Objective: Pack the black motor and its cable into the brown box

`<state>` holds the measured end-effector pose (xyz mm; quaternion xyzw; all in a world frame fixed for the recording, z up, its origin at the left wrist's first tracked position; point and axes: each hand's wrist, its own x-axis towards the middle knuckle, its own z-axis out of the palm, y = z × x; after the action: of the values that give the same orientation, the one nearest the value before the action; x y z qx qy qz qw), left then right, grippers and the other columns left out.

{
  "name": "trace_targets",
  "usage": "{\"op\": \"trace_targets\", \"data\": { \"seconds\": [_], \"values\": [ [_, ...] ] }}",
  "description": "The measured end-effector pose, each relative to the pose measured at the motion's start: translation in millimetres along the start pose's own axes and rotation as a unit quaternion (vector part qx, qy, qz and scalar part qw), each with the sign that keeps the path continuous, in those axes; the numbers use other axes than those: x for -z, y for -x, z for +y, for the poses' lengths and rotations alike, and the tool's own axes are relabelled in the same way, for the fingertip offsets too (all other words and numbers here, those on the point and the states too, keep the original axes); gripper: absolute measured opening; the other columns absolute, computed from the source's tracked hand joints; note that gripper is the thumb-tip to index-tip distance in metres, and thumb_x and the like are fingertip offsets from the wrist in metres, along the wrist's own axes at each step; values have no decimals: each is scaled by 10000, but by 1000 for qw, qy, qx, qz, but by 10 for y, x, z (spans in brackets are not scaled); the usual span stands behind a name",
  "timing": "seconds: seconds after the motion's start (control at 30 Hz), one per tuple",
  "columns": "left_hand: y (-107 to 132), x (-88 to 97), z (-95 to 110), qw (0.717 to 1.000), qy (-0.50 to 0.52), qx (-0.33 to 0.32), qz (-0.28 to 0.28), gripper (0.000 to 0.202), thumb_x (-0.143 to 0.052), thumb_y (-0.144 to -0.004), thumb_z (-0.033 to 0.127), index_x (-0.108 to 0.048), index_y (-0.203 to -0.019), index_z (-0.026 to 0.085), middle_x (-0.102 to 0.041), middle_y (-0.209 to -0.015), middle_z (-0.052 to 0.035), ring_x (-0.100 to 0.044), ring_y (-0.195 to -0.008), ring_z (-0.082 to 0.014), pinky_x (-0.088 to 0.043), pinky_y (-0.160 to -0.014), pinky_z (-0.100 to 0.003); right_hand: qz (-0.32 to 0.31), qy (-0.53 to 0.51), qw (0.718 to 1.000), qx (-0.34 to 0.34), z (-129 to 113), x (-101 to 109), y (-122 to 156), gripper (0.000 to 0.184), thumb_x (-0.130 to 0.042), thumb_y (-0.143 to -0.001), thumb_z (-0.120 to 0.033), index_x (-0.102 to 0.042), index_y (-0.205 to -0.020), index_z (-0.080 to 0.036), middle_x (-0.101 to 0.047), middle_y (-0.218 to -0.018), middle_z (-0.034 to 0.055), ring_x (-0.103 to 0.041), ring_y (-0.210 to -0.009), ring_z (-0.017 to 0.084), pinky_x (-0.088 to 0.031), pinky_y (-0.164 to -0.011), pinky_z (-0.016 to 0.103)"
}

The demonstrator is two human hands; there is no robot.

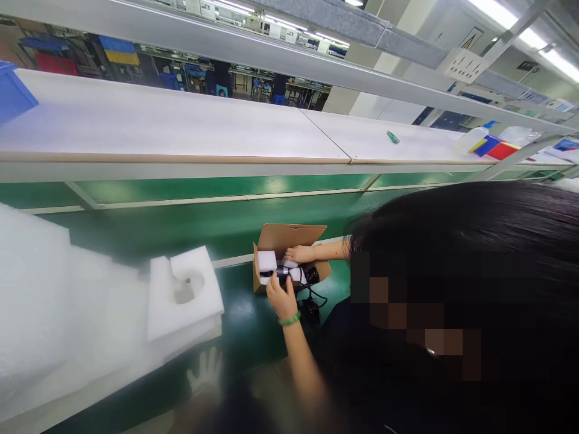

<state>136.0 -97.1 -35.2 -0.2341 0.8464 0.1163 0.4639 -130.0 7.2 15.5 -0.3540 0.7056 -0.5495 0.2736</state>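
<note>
My left hand (205,371), in a white glove and blurred, lies low in the view with its fingers spread, holding nothing. It sits on the green belt (235,229) just below a stack of white foam inserts (183,295). My right hand is out of sight. A co-worker with dark hair fills the right foreground. That person's two bare hands reach into an open cardboard box (289,238). One hand (281,296), with a green wristband, grips a black device (283,274) set between white foam pieces. The other hand (298,253) rests on the foam inside the box.
A black cable and plug (311,301) trail out of the box onto the belt. A large white foam sheet (40,313) covers the left side. On the long white shelf (181,120) above lie a green tool (393,137), a blue bin (13,93) and coloured items (493,147).
</note>
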Motion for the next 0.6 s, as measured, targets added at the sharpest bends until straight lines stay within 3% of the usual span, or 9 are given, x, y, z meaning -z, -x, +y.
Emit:
{"op": "trace_targets", "data": {
  "seconds": [0.03,0.07,0.1,0.13,0.2,0.27,0.37,0.47,0.6],
  "values": [
    [-42,-36,-20,1000,-11,2,-11,974,-608,-577,410,-227,-1464,284,76,-1523,-86,148,-1359,-406,-173,-934,-667,29,-69,997,3,80,15,314,660,68,-939,-529,-330,-1309,-156,-315,-1281,129,-262,-1310,69,-312,-1090,250],
    [-80,-66,-37,1000,-21,3,-19,985,-597,-589,414,-186,-1474,277,107,-1517,-79,156,-1362,-392,-163,-946,-664,95,-274,957,-28,184,48,611,716,-25,-901,-666,-414,-1237,-168,-370,-1223,111,-351,-1246,55,-355,-1046,193],
    [-114,-89,-52,999,-29,4,-24,992,-589,-600,424,-156,-1479,273,133,-1512,-71,162,-1364,-385,-157,-953,-662,145,-413,895,-81,304,95,868,772,-129,-821,-787,-455,-1188,-192,-414,-1165,92,-434,-1168,65,-431,-961,184],
    [-141,-108,-66,999,-35,5,-25,993,-582,-607,435,-140,-1481,271,153,-1507,-65,169,-1363,-380,-153,-957,-660,183,-488,843,-135,429,150,1070,821,-223,-724,-860,-481,-1147,-205,-451,-1112,87,-495,-1085,98,-495,-858,222],
    [-182,-143,-89,999,-45,6,-22,980,-569,-622,443,-134,-1483,268,174,-1503,-57,186,-1360,-374,-143,-967,-658,253,-578,741,-231,648,257,1295,782,-413,-603,-829,-512,-1054,-197,-498,-963,70,-549,-880,113,-517,-664,226],
    [-222,-187,-114,998,-52,8,-16,961,-562,-636,442,-140,-1482,267,174,-1505,-51,196,-1359,-371,-125,-980,-655,300,-607,679,-286,760,324,1332,563,-516,-605,-614,-507,-965,-181,-458,-752,29,-501,-650,98,-442,-499,183],
    [-331,-301,-169,998,-60,16,-2,930,-556,-663,408,-137,-1482,273,178,-1506,-44,185,-1366,-371,-62,-1001,-657,323,-627,649,-284,653,301,1299,349,-498,-601,-370,-455,-893,-183,-286,-577,-44,-347,-462,65,-309,-413,122],
    [-518,-472,-246,998,-55,15,13,961,-571,-665,411,-73,-1480,308,201,-1500,-28,175,-1375,-363,-3,-995,-674,336,-651,630,-258,277,137,1362,312,-486,-623,-348,-389,-870,-181,-240,-546,-63,-319,-434,38,-298,-433,89],
    [-770,-685,-339,998,-48,13,31,1024,-605,-641,403,-10,-1471,328,217,-1494,-9,187,-1375,-352,16,-992,-676,327,-746,557,-160,-311,-68,1401,244,-489,-775,-327,-312,-819,-165,-314,-578,-67,-389,-483,-5,-322,-506,46]
  ]
}}
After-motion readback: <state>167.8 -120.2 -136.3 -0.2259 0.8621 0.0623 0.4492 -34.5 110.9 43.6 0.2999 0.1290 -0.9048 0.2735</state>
